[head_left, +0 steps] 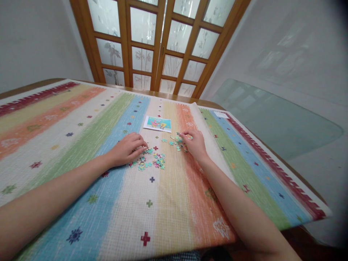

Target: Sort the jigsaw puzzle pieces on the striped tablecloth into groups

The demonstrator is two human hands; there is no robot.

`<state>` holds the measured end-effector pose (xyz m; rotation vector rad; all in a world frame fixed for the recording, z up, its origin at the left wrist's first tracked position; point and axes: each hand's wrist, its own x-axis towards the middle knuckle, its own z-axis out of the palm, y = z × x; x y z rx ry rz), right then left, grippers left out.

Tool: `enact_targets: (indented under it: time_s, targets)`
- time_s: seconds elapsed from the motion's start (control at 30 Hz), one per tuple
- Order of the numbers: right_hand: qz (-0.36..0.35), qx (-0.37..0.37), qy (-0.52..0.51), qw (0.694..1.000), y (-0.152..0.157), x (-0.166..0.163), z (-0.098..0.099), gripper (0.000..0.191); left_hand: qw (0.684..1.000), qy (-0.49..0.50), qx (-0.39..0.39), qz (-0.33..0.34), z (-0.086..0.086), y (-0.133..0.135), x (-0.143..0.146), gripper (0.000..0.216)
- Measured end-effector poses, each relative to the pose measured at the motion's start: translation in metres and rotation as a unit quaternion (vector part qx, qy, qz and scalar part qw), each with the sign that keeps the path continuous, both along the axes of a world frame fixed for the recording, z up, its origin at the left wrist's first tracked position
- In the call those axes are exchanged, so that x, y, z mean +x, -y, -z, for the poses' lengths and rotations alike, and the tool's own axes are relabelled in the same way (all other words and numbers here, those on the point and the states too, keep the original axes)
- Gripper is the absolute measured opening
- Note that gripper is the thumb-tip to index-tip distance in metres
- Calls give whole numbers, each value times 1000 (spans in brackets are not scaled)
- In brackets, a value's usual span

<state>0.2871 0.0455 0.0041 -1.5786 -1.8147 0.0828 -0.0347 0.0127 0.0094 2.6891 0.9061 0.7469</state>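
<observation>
- Hands: two, both bare, just this side of the one flat picture card (157, 124).
- Left hand (127, 148) lies loosely curled on small, bumpy puzzle pieces (152, 159), too many to count, gripping none.
- Right hand (194, 143) pinches one piece (187, 137).
- One striped, woven cloth (81, 145) lies underneath.

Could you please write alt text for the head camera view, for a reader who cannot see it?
Two bare hands, left hand and right hand, rest among scattered jigsaw pieces on a striped tablecloth. A small reference picture lies just beyond, before a wooden glazed door.

Prints on the puzzle pieces (159, 159) too small to read, left hand (127, 148) fingertips covering some pieces, reference picture (157, 123) detail unclear, forearms cut off at bottom edge
</observation>
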Motion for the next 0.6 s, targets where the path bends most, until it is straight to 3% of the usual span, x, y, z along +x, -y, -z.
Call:
enact_targets:
  time_s: [0.13, 0.33, 0.6]
  targets:
    - [75, -61, 9, 995, -18, 32, 6, 25, 1000, 3, 1, -2, -1, 1, 1, 33]
    - [175, -68, 49, 981, -27, 45, 13, 29, 1000, 3, 8, 1, 0, 0, 0, 33]
    - [202, -61, 108, 972, -28, 45, 19, 27, 1000, 8, 6, -2, -1, 0, 0, 32]
